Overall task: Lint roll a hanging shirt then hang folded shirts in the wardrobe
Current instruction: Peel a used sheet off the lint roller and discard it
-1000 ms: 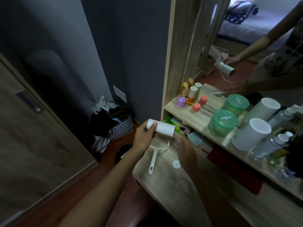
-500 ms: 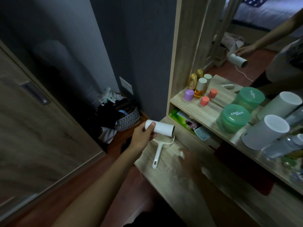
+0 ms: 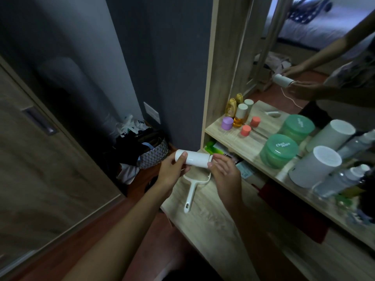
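While the white cylindrical lint roller (image 3: pixel 192 158) is held level above the near-left corner of the pale wood-grain dressing table (image 3: pixel 215 224), the left hand (image 3: pixel 172 171) grips its left end, thumb pressed on the cap and fingers curled beneath. The right hand (image 3: pixel 223 171) meets the roller's right end, thumb and forefinger pinched on the cap there, the other fingers loosely spread. The roller's slim white plastic handle (image 3: pixel 190 193) hangs down and toward the camera, its tip over the tabletop; whether it touches the wood I cannot tell. Behind the roller, on the table's raised shelf, stand a lilac-capped round jar (image 3: pixel 227 123), an amber bottle with a white cap (image 3: pixel 240 116), two coral-red caps, a green translucent lidded tub (image 3: pixel 279 150) and a white cylindrical container (image 3: pixel 315 166). The mirror behind the shelf repeats the hands and roller. Left of the table, on the floor, sits a patterned basket (image 3: pixel 154 156) stuffed with dark items. No shirt is in sight.
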`<act>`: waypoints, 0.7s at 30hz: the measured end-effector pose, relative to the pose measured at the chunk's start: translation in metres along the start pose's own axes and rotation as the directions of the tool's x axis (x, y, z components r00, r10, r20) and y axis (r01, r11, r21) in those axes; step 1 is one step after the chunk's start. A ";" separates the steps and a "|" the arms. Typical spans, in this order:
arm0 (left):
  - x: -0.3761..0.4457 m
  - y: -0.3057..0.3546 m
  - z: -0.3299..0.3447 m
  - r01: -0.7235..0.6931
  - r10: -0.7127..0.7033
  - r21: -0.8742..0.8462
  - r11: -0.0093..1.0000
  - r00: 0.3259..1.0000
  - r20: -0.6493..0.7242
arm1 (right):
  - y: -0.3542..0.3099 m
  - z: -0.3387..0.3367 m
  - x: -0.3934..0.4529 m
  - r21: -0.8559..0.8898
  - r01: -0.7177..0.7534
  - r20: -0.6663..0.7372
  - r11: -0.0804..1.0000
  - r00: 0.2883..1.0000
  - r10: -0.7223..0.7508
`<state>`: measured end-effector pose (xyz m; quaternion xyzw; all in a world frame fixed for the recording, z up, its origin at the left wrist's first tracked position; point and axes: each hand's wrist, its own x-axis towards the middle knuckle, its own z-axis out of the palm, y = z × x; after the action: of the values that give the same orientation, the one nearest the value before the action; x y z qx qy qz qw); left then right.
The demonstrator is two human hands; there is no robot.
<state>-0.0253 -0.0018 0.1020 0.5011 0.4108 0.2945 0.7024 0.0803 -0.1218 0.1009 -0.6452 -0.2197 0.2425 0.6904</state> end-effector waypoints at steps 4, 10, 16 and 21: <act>-0.003 0.001 0.002 0.010 -0.010 -0.020 1.000 1.000 0.007 | -0.006 0.004 -0.003 0.033 0.043 -0.012 0.999 0.999 -0.043; -0.006 0.001 0.004 0.006 -0.006 -0.027 1.000 1.000 0.017 | -0.010 0.005 -0.007 0.018 0.084 -0.018 0.996 0.996 -0.084; -0.007 0.001 0.003 0.028 -0.028 0.007 1.000 0.999 0.031 | -0.010 0.006 -0.009 -0.011 0.052 -0.024 0.999 0.998 -0.052; -0.012 0.005 0.002 0.087 -0.096 0.092 0.992 0.991 0.093 | -0.010 0.005 0.003 -0.011 0.024 0.001 1.000 1.000 -0.024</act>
<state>-0.0295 -0.0110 0.1106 0.5260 0.4113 0.2189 0.7116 0.0801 -0.1171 0.1116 -0.6462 -0.2289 0.2333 0.6896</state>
